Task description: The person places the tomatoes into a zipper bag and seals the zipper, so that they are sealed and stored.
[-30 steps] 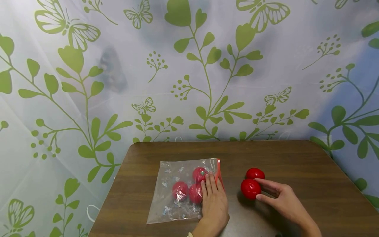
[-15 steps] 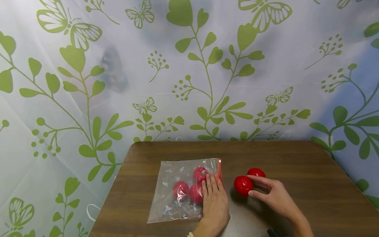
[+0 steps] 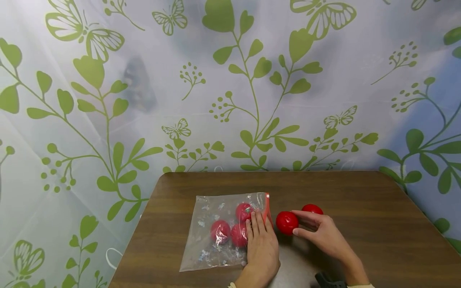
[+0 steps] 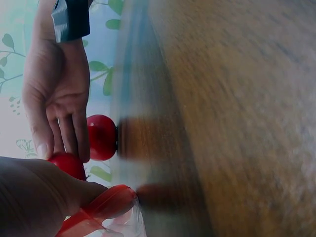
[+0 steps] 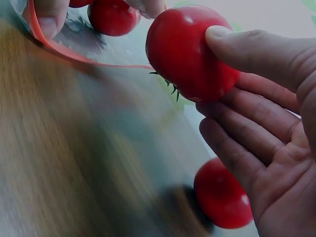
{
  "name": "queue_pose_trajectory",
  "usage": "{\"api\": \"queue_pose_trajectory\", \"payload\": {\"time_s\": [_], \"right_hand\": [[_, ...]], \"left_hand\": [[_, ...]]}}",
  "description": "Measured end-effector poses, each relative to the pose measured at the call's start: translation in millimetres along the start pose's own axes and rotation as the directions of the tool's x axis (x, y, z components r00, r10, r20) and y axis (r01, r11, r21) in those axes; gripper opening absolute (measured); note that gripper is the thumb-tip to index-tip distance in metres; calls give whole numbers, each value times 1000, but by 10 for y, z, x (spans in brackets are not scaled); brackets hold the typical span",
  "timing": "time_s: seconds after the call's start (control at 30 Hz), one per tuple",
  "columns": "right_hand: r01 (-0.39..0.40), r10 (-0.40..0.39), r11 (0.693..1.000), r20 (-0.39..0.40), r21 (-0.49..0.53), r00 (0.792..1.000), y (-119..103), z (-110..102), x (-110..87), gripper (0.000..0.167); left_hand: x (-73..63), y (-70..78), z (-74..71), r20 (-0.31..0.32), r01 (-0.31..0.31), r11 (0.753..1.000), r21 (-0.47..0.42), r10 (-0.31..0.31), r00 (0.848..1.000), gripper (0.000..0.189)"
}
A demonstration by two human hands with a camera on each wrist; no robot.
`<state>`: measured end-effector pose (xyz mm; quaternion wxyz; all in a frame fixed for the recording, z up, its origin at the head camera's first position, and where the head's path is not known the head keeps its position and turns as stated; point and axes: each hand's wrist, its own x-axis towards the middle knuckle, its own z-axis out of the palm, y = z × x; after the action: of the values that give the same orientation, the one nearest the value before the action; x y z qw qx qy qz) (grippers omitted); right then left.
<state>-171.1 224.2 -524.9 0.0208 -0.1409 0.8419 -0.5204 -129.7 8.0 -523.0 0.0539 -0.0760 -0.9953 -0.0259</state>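
Note:
My right hand (image 3: 325, 236) pinches a shiny red tomato (image 3: 287, 223) between thumb and fingers, off the table and near the bag's mouth. Green sepals show on its underside in the right wrist view. My left hand (image 3: 262, 246) lies with straight fingers at the mouth of a clear zip bag (image 3: 201, 252). Its thumb (image 5: 48, 25) sits at the orange-red rim (image 5: 74, 58), and the mouth gapes between thumb and fingers. Three red tomatoes (image 3: 220, 231) lie inside the bag. Behind my right hand another tomato (image 3: 312, 209) stands on the table, partly hidden.
The brown wooden table (image 3: 378, 224) ends at a curtain (image 3: 144, 80) with green leaves and butterflies. A dark band (image 3: 325, 280) is on my right wrist. A thin white loop (image 3: 112, 258) hangs beyond the table's left edge.
My right hand has carried the tomato leftward, from beside the standing tomato toward the bag's mouth. My left hand and the bag have stayed in place.

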Motion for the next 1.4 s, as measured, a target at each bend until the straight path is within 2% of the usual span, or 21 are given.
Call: {"api": "queue_pose_trajectory", "payload": {"time_s": [0.23,0.47,0.73,0.97,1.13,1.4], "right_hand": [[-8,7,999,30,46,1000,6,124,89,57],[-32,27,997,73,74,997,31,228,152,57],[-12,7,998,75,64,997,50,399,188,55],[29,-33,999,98,36,995,40,554,249,54],[55,-55,998,103,9,993,39,657,298,49],[86,-85,996,57,-11,995,45,755,340,48]], "left_hand": [[6,8,5,10,0,1000,-11,0,1000,111],[-2,9,2,-22,3,1000,-4,-3,1000,109],[1,-1,-9,-46,15,1000,-7,-16,999,106],[-2,11,-3,-65,11,1000,2,-10,998,89],[6,20,-7,-55,7,1000,24,-5,998,100],[22,16,-4,-60,4,1000,18,-3,998,106]]}}
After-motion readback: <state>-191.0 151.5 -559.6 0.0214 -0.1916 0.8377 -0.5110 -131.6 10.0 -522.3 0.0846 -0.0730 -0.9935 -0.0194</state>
